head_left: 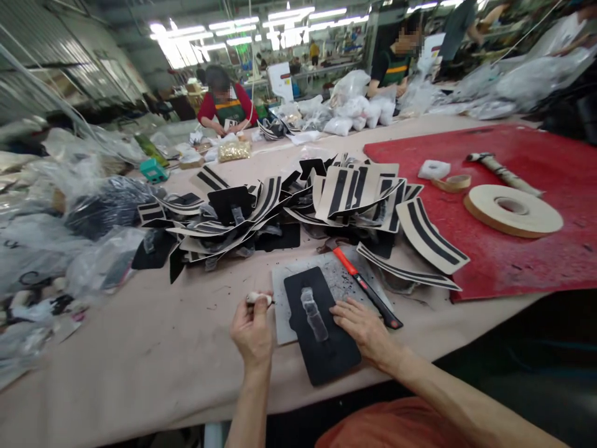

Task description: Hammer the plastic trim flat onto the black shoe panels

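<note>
The left hand (254, 333) and right hand (364, 330) are bare, as are both forearms (252, 398), slim and tapering to the wrists. A rust-orange garment (396, 428), its cloth softly creased, shows below.

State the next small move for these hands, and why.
Probably bring the white-handled tool in the left hand rightward to the black panel: its dark tip points that way but stands clear of the edge, and the right hand rests at the opposite side, seemingly steadying it.

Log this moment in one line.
Left hand: holding small white object; right hand: touching black panel; panel: lying partly on grey board
</note>
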